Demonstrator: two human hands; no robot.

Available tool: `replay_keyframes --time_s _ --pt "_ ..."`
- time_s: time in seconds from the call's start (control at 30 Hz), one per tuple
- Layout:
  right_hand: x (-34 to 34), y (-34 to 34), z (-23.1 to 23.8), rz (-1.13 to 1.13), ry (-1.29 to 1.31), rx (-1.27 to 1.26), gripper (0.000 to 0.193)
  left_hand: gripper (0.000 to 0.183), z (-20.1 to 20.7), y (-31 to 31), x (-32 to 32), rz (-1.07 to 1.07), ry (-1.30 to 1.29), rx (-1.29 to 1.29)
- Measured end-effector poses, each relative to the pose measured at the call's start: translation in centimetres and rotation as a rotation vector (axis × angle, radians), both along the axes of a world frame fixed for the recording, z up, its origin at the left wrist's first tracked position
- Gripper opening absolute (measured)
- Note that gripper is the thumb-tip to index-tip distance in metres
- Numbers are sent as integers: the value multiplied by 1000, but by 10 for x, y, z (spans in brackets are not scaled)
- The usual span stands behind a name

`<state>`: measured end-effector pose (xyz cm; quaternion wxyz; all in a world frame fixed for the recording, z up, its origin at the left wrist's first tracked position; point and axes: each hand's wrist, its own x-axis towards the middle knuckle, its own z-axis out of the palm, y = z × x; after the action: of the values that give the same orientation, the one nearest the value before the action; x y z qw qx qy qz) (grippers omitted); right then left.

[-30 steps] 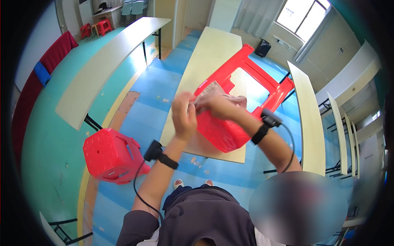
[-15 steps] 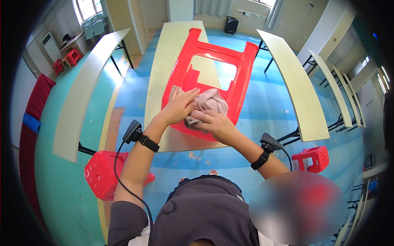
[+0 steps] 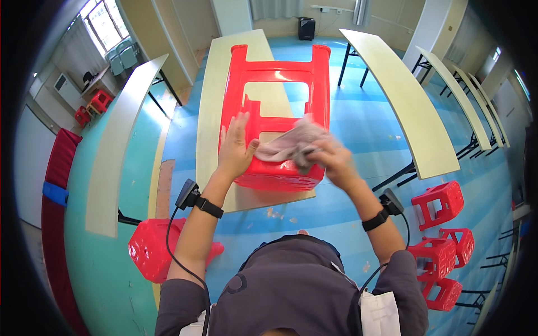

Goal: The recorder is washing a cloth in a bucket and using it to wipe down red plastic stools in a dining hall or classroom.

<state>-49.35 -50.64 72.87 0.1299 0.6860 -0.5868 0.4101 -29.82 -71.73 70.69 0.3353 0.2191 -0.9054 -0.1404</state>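
A red plastic stool [image 3: 280, 74] lies on its side on a long pale table [image 3: 216, 106], its legs toward the far end and its seat toward me. My left hand [image 3: 235, 150] rests on the stool's left side with its fingers stretched out, holding nothing. In my right hand [image 3: 338, 162] is a bunched, pinkish-grey cloth [image 3: 294, 141], which drapes across the stool's side near the seat. The right hand is slightly blurred, but its fingers are closed on the cloth's right end, by the stool's right edge.
Another red stool [image 3: 152, 249] stands on the floor at my left. Several more, including a near-right stool [image 3: 440, 204], are on my right. Long tables flank the work on the left [image 3: 115, 151] and right [image 3: 400, 101]. A black speaker [image 3: 306, 28] stands by the far wall.
My left hand has left the cloth and now lies on the stool's left side. The right hand has moved rightward with the cloth. The stool has turned slightly and sits straighter before me.
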Motion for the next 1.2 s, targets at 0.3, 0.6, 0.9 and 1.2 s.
replay_keyframes --time_s 0.3,0.6,0.9,1.2 --pt "-113 -60 -23 -54 -1056 31 26 31 23 52 -49 -124 -116 -91" --pt "59 10 -83 -256 -606 -167 26 46 26 63 -56 -23 -105 140" --pt "49 6 9 93 -218 -244 30 48 35 37 -8 -332 -7 437" --pt "-35 -137 62 -91 174 -95 30 48 -23 41 37 -226 431 958"
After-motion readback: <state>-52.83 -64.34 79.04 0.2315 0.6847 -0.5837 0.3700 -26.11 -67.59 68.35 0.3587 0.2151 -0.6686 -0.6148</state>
